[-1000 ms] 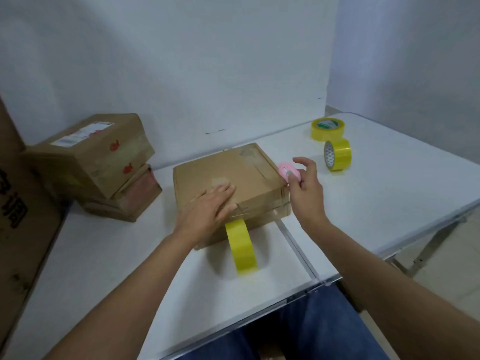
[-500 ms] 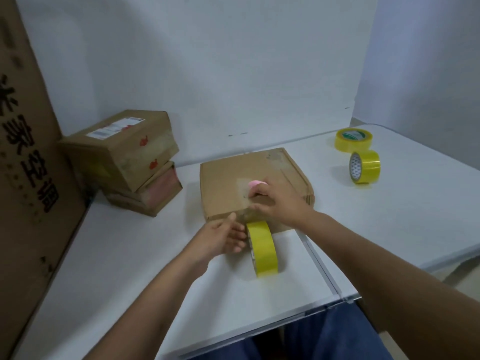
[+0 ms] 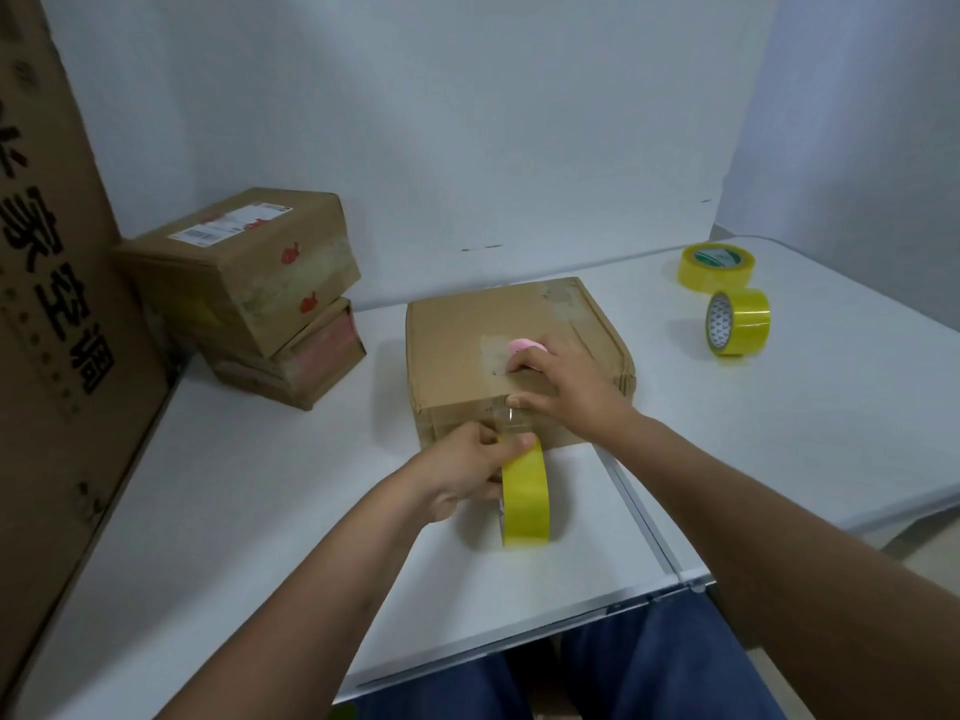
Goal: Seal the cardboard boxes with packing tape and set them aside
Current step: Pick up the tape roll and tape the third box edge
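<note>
Gripping the upright yellow tape roll on the desk, the left hand held it against the cardboard box; the right hand clasped a pink cutter at the box's near edge.

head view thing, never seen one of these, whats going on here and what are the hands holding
There is no machine here. A camera worn on a person's head looks down at their own two arms over a white table.

In the middle lies a flat cardboard box. The left hand grips a yellow tape roll standing on edge against the box's near side. The right hand holds a small pink cutter and rests on the box's near edge, where a clear strip of tape runs from the roll.

At the left, two more boxes are stacked. At the far right sit two spare rolls, one flat and one on edge.
</note>
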Available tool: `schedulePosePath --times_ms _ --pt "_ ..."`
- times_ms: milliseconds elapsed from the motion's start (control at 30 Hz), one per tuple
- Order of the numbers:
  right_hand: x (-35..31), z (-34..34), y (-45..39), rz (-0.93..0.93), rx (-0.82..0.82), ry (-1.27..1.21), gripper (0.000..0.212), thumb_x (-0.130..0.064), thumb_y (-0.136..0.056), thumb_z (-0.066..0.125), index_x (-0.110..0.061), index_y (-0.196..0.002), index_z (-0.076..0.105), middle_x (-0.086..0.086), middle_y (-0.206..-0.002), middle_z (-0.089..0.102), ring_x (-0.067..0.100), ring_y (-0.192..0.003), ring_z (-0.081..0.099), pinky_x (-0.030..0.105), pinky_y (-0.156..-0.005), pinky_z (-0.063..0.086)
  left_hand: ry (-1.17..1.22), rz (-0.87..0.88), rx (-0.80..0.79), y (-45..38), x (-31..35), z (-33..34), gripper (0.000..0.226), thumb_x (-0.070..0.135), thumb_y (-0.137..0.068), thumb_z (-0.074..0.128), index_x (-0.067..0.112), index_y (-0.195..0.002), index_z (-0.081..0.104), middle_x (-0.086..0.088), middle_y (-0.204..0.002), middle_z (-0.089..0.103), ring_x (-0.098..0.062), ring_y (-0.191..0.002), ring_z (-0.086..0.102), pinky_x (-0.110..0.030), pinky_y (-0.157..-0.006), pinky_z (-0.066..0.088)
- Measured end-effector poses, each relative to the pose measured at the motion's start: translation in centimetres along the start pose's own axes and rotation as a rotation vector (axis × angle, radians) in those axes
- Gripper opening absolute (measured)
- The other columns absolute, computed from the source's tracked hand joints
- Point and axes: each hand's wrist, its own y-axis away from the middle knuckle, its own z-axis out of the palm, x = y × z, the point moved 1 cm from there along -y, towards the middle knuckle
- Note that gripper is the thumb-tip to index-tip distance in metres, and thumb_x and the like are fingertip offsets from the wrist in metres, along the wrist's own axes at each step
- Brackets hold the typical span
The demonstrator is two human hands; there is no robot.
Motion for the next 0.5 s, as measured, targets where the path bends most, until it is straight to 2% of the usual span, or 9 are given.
schedulePosePath --times_ms 100,167,233,300,400,500 --pt "0.1 0.1 0.1 0.017 0.006 0.007 0.039 -0.035 -0.077 0.078 -0.015 -0.108 0.064 -0.001 -0.115 0.056 0.022 -0.106 0.051 0.033 -0.091 0.042 -0.022 -0.061 -0.089 -0.4 0.1 -0.2 0.030 0.028 -0.097 0.060 0.000 -0.102 0.065 -0.005 -0.087 0.069 -0.014 -0.078 0.067 -0.035 -0.091 0.055" --pt "0.2 0.0 0.1 0.017 0.007 0.015 0.039 -0.037 -0.078 0.077 -0.016 -0.108 0.064 -0.001 -0.116 0.056 0.021 -0.106 0.050 0.034 -0.090 0.043 -0.033 -0.122 -0.121 -0.6 0.2 -0.7 0.038 0.031 -0.096 0.061 -0.004 -0.111 0.065 -0.009 -0.098 0.069 -0.018 -0.090 0.064 -0.035 -0.097 0.050" --pt "0.2 -0.2 -0.1 0.026 0.006 0.015 0.039 -0.038 -0.078 0.077 -0.017 -0.108 0.063 -0.002 -0.116 0.055 0.020 -0.106 0.050 0.035 -0.091 0.044 -0.008 -0.168 -0.133 -0.6 0.4 -0.9 0.040 0.030 -0.096 0.061 -0.003 -0.118 0.063 -0.012 -0.110 0.069 -0.019 -0.097 0.065 -0.028 -0.091 0.055" --pt "0.1 -0.2 -0.2 0.042 0.003 0.008 0.039 -0.038 -0.078 0.077 -0.018 -0.108 0.062 -0.001 -0.114 0.055 0.019 -0.106 0.049 0.037 -0.091 0.045 0.004 -0.163 -0.132 -0.5 0.6 -0.9 0.036 0.029 -0.096 0.061 0.001 -0.117 0.064 -0.011 -0.111 0.070 -0.017 -0.096 0.066 -0.025 -0.084 0.057" --pt "0.2 0.1 0.0 0.040 0.010 0.017 0.038 -0.038 -0.079 0.076 -0.018 -0.109 0.063 0.000 -0.113 0.054 0.019 -0.106 0.048 0.038 -0.091 0.044 0.041 -0.067 -0.051 -0.7 0.1 -0.1 0.022 0.027 -0.095 0.062 0.008 -0.106 0.061 -0.006 -0.090 0.066 -0.015 -0.078 0.063 -0.026 -0.074 0.055" --pt "-0.1 -0.4 -0.1 0.089 -0.011 -0.032 0.028 -0.037 -0.090 0.064 -0.019 -0.111 0.063 0.003 -0.114 0.055 0.020 -0.108 0.048 0.034 -0.093 0.041 0.169 -0.012 0.070 -0.8 -1.0 0.7 0.024 0.033 -0.096 0.060 0.010 -0.098 0.061 -0.003 -0.078 0.066 -0.015 -0.071 0.062 -0.028 -0.071 0.051"
